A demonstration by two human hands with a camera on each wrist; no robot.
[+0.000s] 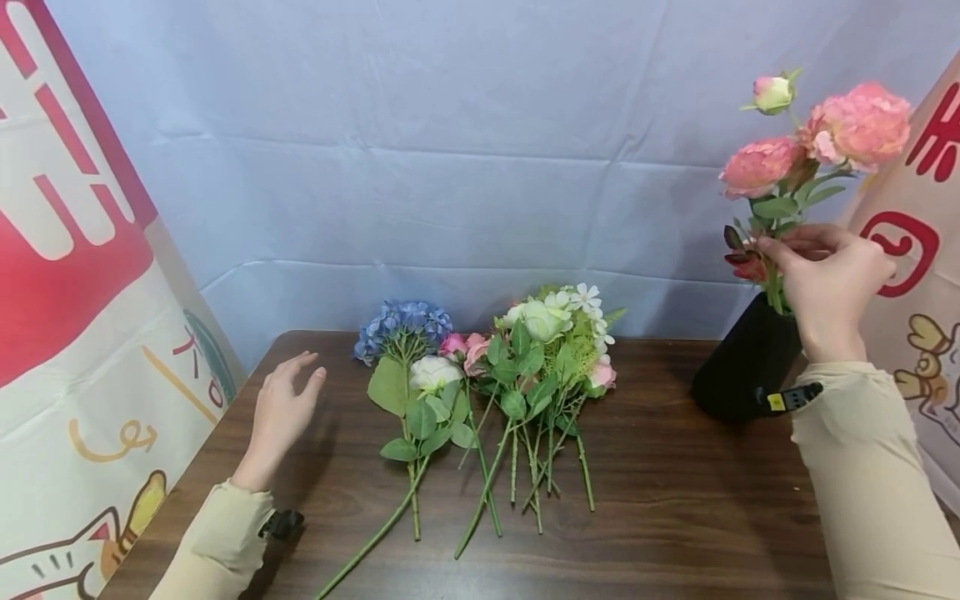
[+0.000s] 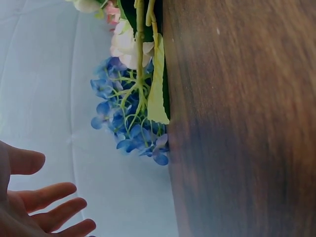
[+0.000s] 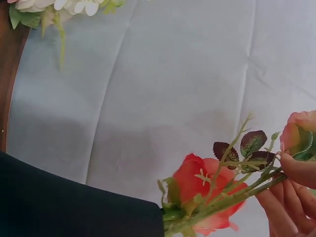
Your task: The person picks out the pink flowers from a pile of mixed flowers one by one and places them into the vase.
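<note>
My right hand [image 1: 836, 283] pinches the stems of artificial pink peonies [image 1: 861, 127] just above a black vase [image 1: 748, 358]. Their lower stem ends go into the vase mouth. Lower down, a red rose [image 3: 200, 180] sits right at the vase's rim, with dark leaves [image 3: 253, 142] close to my fingertips. My left hand [image 1: 281, 408] hovers over the table's left side, fingers loosely extended, holding nothing. To its right lies a blue hydrangea [image 1: 405, 327], also seen past my left fingers in the left wrist view.
On the brown wooden table [image 1: 637, 517], a white rose [image 1: 435, 375] and a bunch of white, green and pink flowers [image 1: 543, 321] lie with stems toward me. A pale blue cloth [image 1: 450, 208] hangs behind; printed cloths [image 1: 75, 333] flank both sides.
</note>
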